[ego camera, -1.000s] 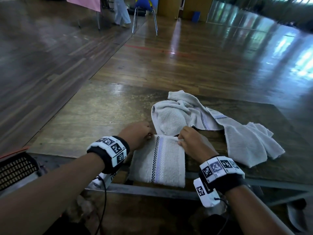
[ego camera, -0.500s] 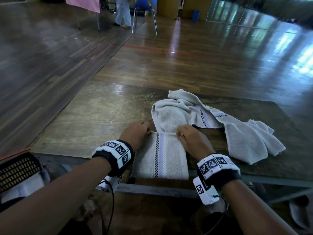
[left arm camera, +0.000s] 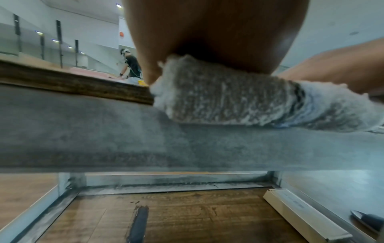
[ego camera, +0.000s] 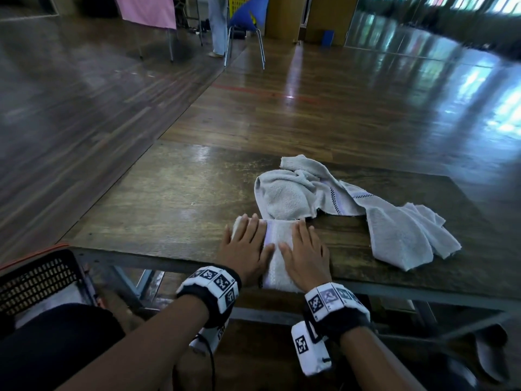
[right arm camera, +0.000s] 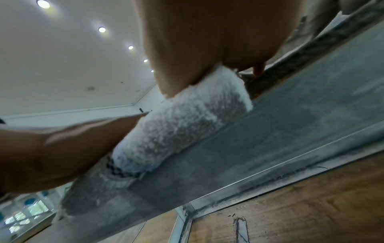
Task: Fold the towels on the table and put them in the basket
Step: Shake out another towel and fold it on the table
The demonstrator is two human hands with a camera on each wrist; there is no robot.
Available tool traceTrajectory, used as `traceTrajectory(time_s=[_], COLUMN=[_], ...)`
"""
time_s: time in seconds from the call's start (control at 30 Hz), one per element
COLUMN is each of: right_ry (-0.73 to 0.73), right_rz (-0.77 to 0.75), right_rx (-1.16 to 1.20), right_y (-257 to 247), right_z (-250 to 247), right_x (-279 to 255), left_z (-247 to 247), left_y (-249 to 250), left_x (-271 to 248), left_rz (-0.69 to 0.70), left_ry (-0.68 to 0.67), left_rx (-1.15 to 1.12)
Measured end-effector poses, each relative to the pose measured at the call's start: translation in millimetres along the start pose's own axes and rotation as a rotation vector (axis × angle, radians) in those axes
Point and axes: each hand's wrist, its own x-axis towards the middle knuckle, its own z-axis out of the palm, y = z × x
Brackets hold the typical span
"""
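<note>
A folded white towel [ego camera: 275, 249] with a lilac stripe lies at the near edge of the wooden table [ego camera: 158, 210], its near end hanging slightly over the edge. My left hand [ego camera: 248, 249] and right hand [ego camera: 306, 251] lie flat on top of it, side by side, fingers straight, pressing it down. In the wrist views the towel's overhanging end [left arm camera: 232, 100] [right arm camera: 187, 125] shows under each palm. Behind it lies a crumpled white towel [ego camera: 298, 193], and another loose one [ego camera: 403, 235] sprawls to the right. A black mesh basket [ego camera: 36, 277] sits low at the left, beside my knee.
The table's metal frame [left arm camera: 187, 144] runs just under the hands. A blue chair [ego camera: 245, 21], a pink-draped table [ego camera: 146, 9] and a standing person's legs [ego camera: 218, 26] are far back on the glossy wooden floor. A dark shoe [ego camera: 490, 356] lies under the table at right.
The hands went from pinching the towel's far edge to lying flat on top of it. The towel now looks shorter and thicker, doubled over. The camera has tilted downward.
</note>
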Motion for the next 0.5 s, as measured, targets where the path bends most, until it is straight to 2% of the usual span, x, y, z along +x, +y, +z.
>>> traceTrajectory(time_s=[0.13,0.3,0.37,0.5], right_ry=[-0.027,0.075,0.046,-0.046], right_rz=[0.068,0.134,0.187,0.219], right_rx=[0.066,0.073,0.144,0.244], right_y=[13,22,25,31], right_z=[1,-7,-16,-29], right_x=[-1,-10,-11,-8], left_z=[-4,-19,-27,-42], left_y=[-8,-29,-35,-43], left_x=[4,2,-2,-19], left_rz=[-0.088,-0.28,-0.275,-0.219], left_ry=[-0.042,-0.154,-0.168,-0.065], left_rx=[-0.046,-0.12,-0.123,-0.2])
